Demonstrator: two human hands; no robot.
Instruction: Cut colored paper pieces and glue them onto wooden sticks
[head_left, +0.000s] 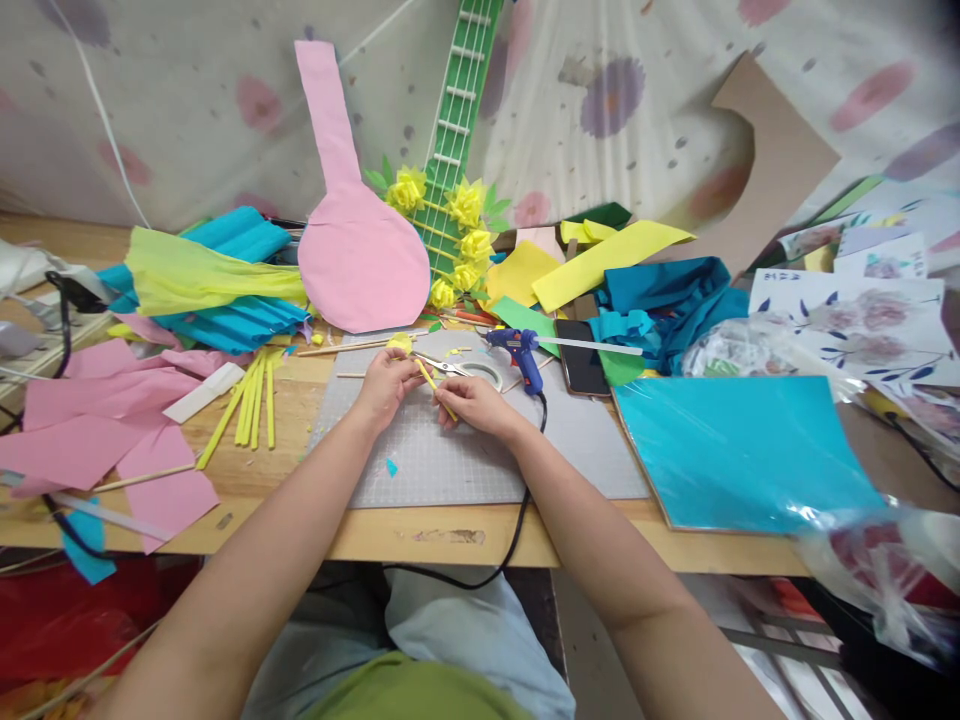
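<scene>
Over the grey cutting mat (pixel 405 480), my left hand (pixel 388 385) is closed, pinching one end of a thin yellow strip (pixel 427 376). A small yellow piece (pixel 400 343) shows at its fingertips; whether it is joined to the strip I cannot tell. The strip slants down to my right hand (pixel 478 405), whose fingers are closed on its lower end. Just behind both hands lie scissors (pixel 480 368) with pale handles, partly hidden by the fingers. A blue glue gun (pixel 525 360) with a white glue stick rests right of them, its black cord running past my right forearm.
A pink guitar-shaped cutout (pixel 365 260) and a green fretted neck (pixel 457 110) with yellow flowers stand behind. Yellow strips (pixel 256 400) and pink paper (pixel 105 420) lie left. A phone (pixel 582 358) and a blue sheet (pixel 742 450) are right.
</scene>
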